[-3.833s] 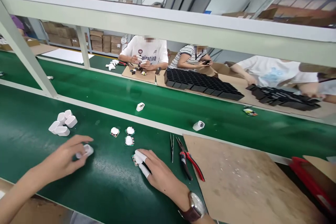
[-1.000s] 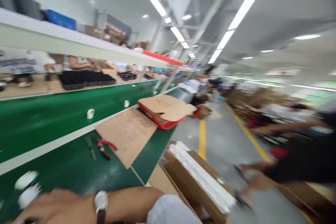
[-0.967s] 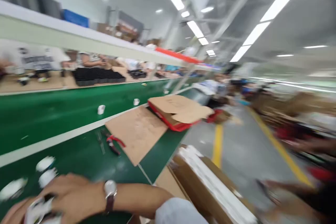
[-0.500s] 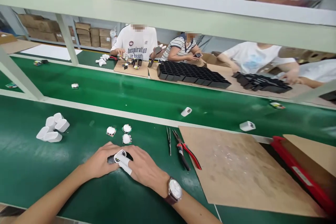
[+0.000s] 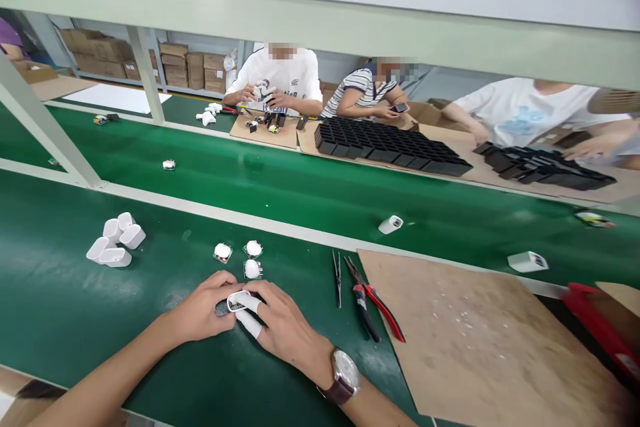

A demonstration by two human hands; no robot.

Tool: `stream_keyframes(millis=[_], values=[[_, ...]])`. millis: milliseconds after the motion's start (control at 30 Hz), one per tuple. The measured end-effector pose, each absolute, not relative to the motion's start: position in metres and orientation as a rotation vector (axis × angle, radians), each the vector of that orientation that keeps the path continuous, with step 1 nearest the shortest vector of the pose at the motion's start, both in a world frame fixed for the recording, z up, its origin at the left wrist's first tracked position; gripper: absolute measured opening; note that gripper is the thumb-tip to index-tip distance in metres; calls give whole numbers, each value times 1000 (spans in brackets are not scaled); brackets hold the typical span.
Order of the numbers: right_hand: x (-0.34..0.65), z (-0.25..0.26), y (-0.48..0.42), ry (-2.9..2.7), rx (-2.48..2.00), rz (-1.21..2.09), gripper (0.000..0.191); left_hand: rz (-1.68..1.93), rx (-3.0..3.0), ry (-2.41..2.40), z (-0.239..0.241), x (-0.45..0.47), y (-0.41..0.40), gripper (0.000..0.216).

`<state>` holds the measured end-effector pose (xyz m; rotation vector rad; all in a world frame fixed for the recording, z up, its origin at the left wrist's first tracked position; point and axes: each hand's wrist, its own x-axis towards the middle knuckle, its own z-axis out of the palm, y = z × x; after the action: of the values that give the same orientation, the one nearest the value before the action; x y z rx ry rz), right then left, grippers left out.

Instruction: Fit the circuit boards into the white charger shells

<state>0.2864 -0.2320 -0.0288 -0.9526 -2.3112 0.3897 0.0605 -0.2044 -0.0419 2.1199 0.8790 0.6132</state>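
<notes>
Both of my hands meet over the green bench around a small white plastic housing, its open end facing me and circuit parts showing inside. My left hand is closed around the housing's left side, next to a dark grey piece whose kind is unclear. White finger cots cover the thumb and index finger of my right hand, which grip the housing at its opening. Just beyond lie three small circuit boards with white round tops. Several empty white housings are grouped at the left.
Tweezers and red-black pliers lie to the right, beside a cardboard sheet. Behind a white rail runs a green conveyor belt carrying white housings and boards. Co-workers sit across it near black trays.
My view has shifted, so the bench things sit differently in it. My hands keep hold of the housing, with the right fingers slightly moved at its opening. A co-worker opposite has brought both hands together.
</notes>
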Motion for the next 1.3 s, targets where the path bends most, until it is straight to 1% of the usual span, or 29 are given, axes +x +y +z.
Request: stream_keyframes(millis=[100, 200, 467, 633, 700, 767, 833, 867, 900, 1000, 1033, 1100, 1167, 1233, 1300], values=[[289, -27, -230, -2231, -914, 487, 33, 618, 2120, 888, -44, 60, -205, 38], [291, -26, -228, -2212, -906, 494, 35, 626, 2115, 890, -45, 61, -205, 34], [281, -24, -230, -2296, -945, 479, 24, 585, 2136, 869, -37, 60, -205, 35], [289, -16, -219, -2247, -921, 813, 23, 578, 2141, 867, -37, 61, -203, 30], [295, -15, -215, -2169, -896, 879, 18, 579, 2145, 883, -38, 61, -204, 28], [300, -15, -212, -2115, -897, 864, 13, 582, 2131, 913, -39, 58, -205, 39], [304, -18, -210, -2064, -925, 813, 8, 624, 2130, 944, -40, 55, -207, 60], [305, -20, -208, -2023, -948, 773, 6, 660, 2155, 951, -41, 54, -209, 66], [307, -22, -207, -1979, -977, 726, 5, 699, 2202, 942, -42, 52, -210, 63], [311, -28, -202, -1900, -1060, 602, 11, 793, 2392, 842, -45, 51, -213, 26], [312, -30, -200, -1904, -1080, 578, 11, 822, 2438, 804, -46, 51, -214, 21], [313, -33, -196, -1925, -1117, 536, 11, 869, 2487, 750, -47, 54, -215, 21], [313, -33, -191, -1959, -1150, 464, 17, 886, 2503, 744, -48, 57, -215, 17], [312, -33, -183, -2049, -1174, 362, 31, 842, 2521, 763, -47, 59, -212, 16], [311, -35, -173, -2201, -1162, 283, 51, 793, 2542, 808, -45, 61, -210, 18]])
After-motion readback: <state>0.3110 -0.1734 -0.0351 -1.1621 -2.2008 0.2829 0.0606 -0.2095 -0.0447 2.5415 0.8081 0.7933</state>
